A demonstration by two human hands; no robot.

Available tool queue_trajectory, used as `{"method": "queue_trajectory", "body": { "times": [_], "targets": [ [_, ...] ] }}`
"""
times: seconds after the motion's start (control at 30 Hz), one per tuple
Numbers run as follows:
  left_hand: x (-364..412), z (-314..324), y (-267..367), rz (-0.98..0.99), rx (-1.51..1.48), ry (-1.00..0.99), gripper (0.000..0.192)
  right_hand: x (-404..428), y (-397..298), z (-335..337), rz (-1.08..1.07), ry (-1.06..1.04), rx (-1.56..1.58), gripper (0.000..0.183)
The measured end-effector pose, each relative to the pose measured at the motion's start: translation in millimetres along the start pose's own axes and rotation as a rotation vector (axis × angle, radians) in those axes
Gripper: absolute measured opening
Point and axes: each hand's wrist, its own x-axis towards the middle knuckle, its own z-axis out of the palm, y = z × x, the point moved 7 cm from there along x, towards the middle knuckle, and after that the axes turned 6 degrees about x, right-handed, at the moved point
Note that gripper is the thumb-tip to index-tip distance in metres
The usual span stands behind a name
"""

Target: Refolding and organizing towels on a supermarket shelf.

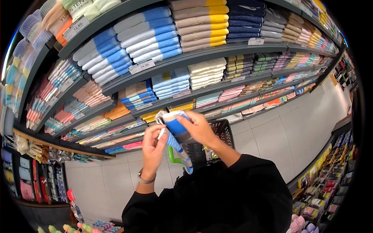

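Observation:
Between my two hands is a towel (176, 127) in blue, grey and white, partly unfolded. My left hand (154, 142) pinches a white edge or tag of it between thumb and fingers. A strip of the cloth hangs down beside that hand. My right hand (198, 128) grips the folded upper part, thumb on the blue band. Below and behind the towel stands a dark shopping basket (226, 134) with perforated walls and a green handle (172, 155). Some packaged goods (210, 153) lie in it, partly hidden by my right forearm.
Shelves (186, 58) of stacked, folded towels curve across the front, with price tags along their edges. Hanging packaged goods (323, 186) line a rack at the right. Another display (35, 180) stands at the left. Grey floor tiles (271, 137) run between them.

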Motion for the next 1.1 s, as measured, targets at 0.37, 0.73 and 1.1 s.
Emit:
{"method": "queue_trajectory", "body": {
  "times": [0.37,0.73,1.1],
  "targets": [
    [1.7,26.6,24.1,0.371,0.701,-0.030,0.036,-8.4,20.2,6.4,-0.030,-0.031,-0.049,0.030],
    [8.1,19.9,37.3,0.617,0.950,0.070,0.020,-6.3,12.8,13.9,-0.029,-0.172,-0.220,0.029],
    [13.1,25.2,33.6,0.581,1.021,-0.045,0.016,-11.9,8.4,10.8,0.019,-0.257,-0.181,0.028]
  ]
}}
